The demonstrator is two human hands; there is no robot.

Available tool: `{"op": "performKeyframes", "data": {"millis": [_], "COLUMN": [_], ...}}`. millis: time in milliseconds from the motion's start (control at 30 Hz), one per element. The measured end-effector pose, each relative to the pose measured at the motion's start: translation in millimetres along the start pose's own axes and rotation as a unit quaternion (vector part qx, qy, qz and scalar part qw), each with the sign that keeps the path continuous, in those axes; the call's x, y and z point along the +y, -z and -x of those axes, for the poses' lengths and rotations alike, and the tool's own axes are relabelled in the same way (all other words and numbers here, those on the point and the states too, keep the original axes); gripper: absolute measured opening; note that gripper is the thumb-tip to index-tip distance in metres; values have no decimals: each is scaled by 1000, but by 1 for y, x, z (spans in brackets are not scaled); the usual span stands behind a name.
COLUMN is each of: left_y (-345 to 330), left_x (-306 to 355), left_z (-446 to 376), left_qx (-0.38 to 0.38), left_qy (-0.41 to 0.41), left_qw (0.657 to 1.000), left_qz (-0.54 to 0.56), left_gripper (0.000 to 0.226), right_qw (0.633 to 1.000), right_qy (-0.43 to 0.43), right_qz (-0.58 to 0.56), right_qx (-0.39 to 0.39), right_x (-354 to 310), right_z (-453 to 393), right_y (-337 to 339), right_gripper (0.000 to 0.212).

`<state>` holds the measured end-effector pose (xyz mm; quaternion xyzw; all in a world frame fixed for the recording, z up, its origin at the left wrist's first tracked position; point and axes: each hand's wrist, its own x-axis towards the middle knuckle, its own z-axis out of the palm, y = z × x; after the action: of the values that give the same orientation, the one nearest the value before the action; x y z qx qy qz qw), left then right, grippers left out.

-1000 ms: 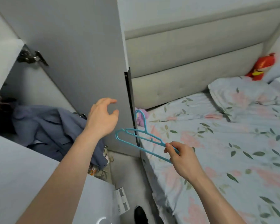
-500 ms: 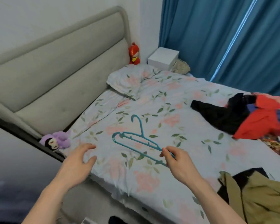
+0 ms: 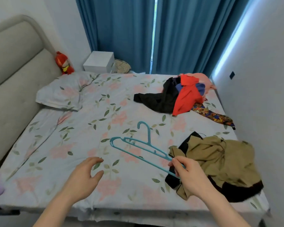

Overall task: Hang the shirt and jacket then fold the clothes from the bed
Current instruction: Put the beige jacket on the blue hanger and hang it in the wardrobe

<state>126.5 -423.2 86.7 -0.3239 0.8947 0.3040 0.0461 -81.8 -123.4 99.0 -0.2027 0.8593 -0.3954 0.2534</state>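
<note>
over the near edge of the bed: hanger in your right hand, left hand free

over the near edge of the bed with the floral sheet [image 3: 82,128], your right hand [image 3: 189,175] pinches one end of a thin turquoise plastic hanger [image 3: 138,145] between thumb and fingers. the hanger reaches out to the far left from your grip, hook pointing away from you, held above the sheet. your left hand [image 3: 82,179] hovers beside it with fingers loosely curved, grasping nothing.

just right of your right hand, a crumpled olive-tan jacket with a dark lining [image 3: 218,163] lies on the near right part of the bed. farther off on the right side sits a heap of mixed clothes [image 3: 179,95]: black, red, blue, pink and a patterned piece trailing toward the right edge.

on the far left, a floral pillow [image 3: 61,94] lies against the grey padded headboard [image 3: 15,63]. a red plush toy [image 3: 63,63] stands in the corner, with a white box [image 3: 98,61] beside it, before the blue curtains [image 3: 129,30].
</note>
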Motion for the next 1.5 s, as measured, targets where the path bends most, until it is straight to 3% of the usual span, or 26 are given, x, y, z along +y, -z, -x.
{"op": "performKeyframes", "data": {"millis": [333,400,500,633,800,900,1133,1300,1500], "left_y": [-47,-60,-81,-106,-157,-192,-269,-302,-346], "left_x": [102,124,155,197,271,316,372,373,365], "left_z": [-70,-72,-71,-62,-33,-14,20,27,-9], "left_qx": [-50,-62,-99,-120,-115,-110,-117,-120,-189], "left_qy": [-114,-138,-163,-160,-167,-181,-138,-85,-7], "left_qw": [992,988,981,980,977,974,980,988,982], "left_qz": [19,14,-27,21,62,86,87,49,17], "left_gripper": [63,54,12,18,17,14,14,21,24], "right_qw": [993,992,989,985,984,985,985,987,981], "right_qy": [-64,-61,-65,-89,-109,-107,-116,-117,-141], "right_qz": [-8,-8,-15,-22,13,49,61,63,43], "right_qx": [96,109,129,147,140,126,115,94,129], "right_x": [51,61,75,104,159,201,290,332,364], "right_z": [102,120,142,160,176,185,199,196,167], "right_y": [82,93,110,137,186,225,303,336,363], "right_gripper": [30,33,37,33,9,24,29,27,29]}}
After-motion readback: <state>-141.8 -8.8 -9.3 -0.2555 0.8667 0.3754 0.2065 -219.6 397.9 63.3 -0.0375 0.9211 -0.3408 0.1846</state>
